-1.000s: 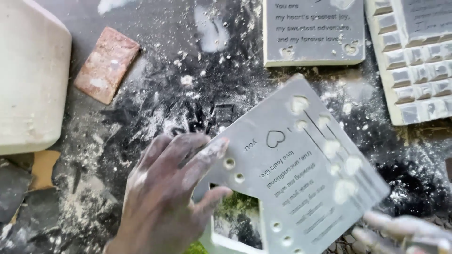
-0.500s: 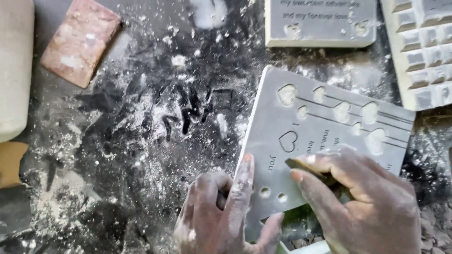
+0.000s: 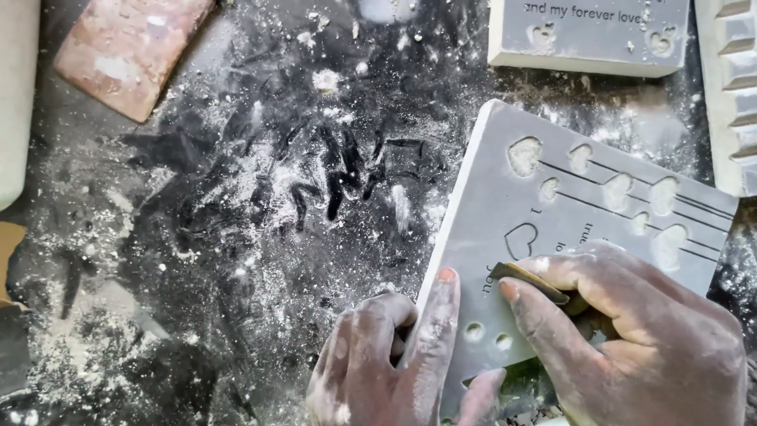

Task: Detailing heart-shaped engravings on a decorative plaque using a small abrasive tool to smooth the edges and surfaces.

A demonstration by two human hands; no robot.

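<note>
Left hand (image 3: 394, 359) at plaque (image 3: 568, 213) edge

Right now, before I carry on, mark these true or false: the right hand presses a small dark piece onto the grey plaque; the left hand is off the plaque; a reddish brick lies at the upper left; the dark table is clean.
1. The right hand presses a small dark piece onto the grey plaque: true.
2. The left hand is off the plaque: false, its fingers lie along the plaque's left edge.
3. A reddish brick lies at the upper left: true.
4. The dark table is clean: false, white dust covers it.
</note>
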